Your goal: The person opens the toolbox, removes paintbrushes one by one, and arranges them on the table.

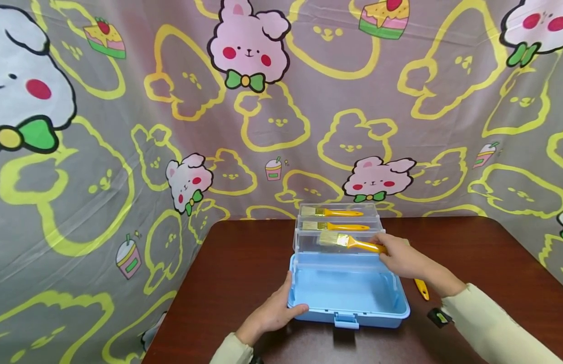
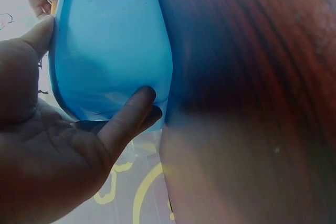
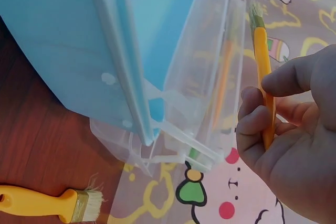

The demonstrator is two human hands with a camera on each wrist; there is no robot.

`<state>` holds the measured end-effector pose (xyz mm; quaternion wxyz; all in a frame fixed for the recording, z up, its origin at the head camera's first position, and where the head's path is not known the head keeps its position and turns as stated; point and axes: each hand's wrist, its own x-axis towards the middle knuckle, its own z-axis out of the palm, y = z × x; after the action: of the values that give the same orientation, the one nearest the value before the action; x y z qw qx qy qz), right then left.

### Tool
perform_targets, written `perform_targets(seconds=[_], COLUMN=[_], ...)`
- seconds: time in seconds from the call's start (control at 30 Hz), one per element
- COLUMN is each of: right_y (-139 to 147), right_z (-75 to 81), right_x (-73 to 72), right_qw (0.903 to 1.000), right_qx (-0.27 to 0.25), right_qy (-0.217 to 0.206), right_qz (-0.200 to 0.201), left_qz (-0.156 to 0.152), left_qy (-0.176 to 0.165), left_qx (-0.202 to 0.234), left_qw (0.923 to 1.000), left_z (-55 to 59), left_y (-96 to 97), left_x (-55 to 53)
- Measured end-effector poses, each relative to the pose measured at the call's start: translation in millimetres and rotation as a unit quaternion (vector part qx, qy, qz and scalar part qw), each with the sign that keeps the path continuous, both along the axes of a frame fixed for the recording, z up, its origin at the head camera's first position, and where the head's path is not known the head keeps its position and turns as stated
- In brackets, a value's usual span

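- Paintbrush (image 1: 354, 243) in the right hand (image 1: 397, 255), held over the far side of the blue box (image 1: 377, 320); its pale bristles point to about 9 o'clock and its yellow handle runs toward 4. Taking the box as the dial, with 12 away from the person, the brush is near 12 and the right hand at 2.
- The right hand pinches the handle near its end, thumb on one side and curled fingers on the other.
- In the head view the bristles overlap the nearest of the clear trays (image 1: 304, 245); whether they touch it, I cannot tell.
- The left hand (image 1: 274, 309) is spread wide at 8 o'clock, bracing the box's near corner: thumb over the front rim, fingers along the side wall.
- The clear trays rise in steps at the box's 12 o'clock. A second brush (image 1: 340, 213) lies at the farthest step and a third brush (image 1: 342, 227) at the middle one, both with bristles toward 9 and handles toward 3.
- A fourth brush (image 3: 52, 204) lies on the worktop (image 1: 218, 283) at 3 o'clock from the box, partly hidden by the right arm in the head view.
- The box's latch (image 1: 346, 321) sticks out at 6 o'clock.
- A rabbit-patterned cloth (image 1: 272, 116) hangs behind the worktop, from 9 through 12 to 3.
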<state>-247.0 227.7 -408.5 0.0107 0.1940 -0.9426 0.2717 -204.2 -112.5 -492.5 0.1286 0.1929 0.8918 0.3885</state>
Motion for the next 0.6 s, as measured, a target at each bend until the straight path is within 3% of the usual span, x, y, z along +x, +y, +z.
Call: perform_targets(seconds=[0.6], right_y=[42], right_z=[-4.8], right_x=[19.1], right_qw=[0.998], right_qx=[-0.038], right_qy=[0.019], right_qz=[-0.048], left_qz=[-0.001], left_qy=[-0.001], left_qx=[0.003], left_qw=[1.0], left_z=[2.1], left_y=[0.5], left_x=[0.7])
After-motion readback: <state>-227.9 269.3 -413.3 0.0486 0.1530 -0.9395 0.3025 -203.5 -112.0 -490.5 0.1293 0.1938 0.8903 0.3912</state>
